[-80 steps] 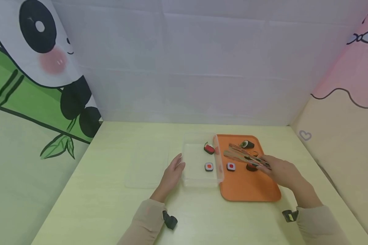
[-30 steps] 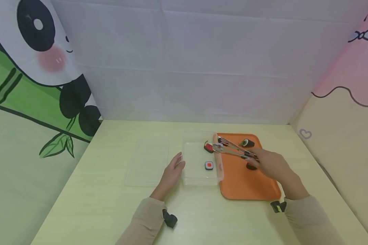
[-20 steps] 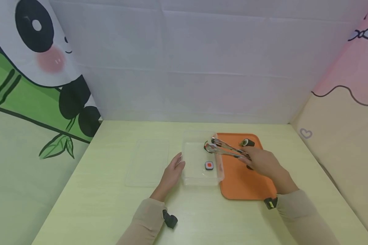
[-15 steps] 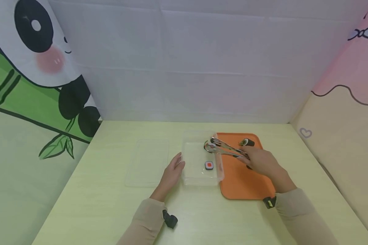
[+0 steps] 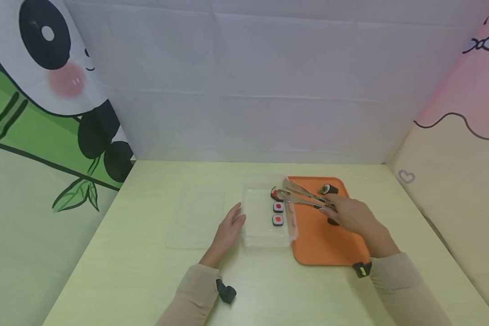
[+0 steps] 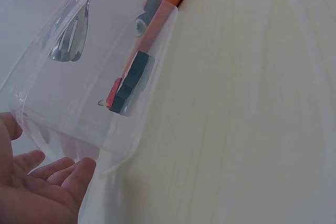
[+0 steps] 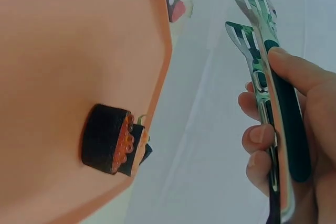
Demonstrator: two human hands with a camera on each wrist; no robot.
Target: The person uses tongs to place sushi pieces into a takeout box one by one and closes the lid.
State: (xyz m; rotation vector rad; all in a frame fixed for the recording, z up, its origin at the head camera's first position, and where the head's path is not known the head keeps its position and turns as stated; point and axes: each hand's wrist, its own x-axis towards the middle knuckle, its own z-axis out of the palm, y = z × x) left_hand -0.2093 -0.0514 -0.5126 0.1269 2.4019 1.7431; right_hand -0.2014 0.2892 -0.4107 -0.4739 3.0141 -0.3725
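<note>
My left hand [image 5: 228,233] touches the left wall of a clear plastic box [image 5: 258,242]; in the left wrist view the fingers [image 6: 79,179] lie along the box's wall. Inside the box, on its right side, are a red-topped piece [image 5: 275,194] and two white-and-black sushi rolls, one [image 5: 278,207] behind the other [image 5: 277,220]. My right hand [image 5: 356,219] grips metal tongs [image 5: 303,194] with dark handles; in the right wrist view the tongs [image 7: 254,30] are parted with nothing between their tips. Their tips hang over the box's right part.
An orange tray [image 5: 330,249] adjoins the box's right side. It holds a dark roll [image 5: 330,189] at the back and a roe-topped piece [image 7: 107,139], partly hidden by my right hand in the head view. A clear lid [image 5: 195,217] lies left of the box.
A second white-and-black roll now lies uncovered in the box, between the red-topped piece and the other roll. The tongs have parted and shifted slightly right. My left hand stays in place.
</note>
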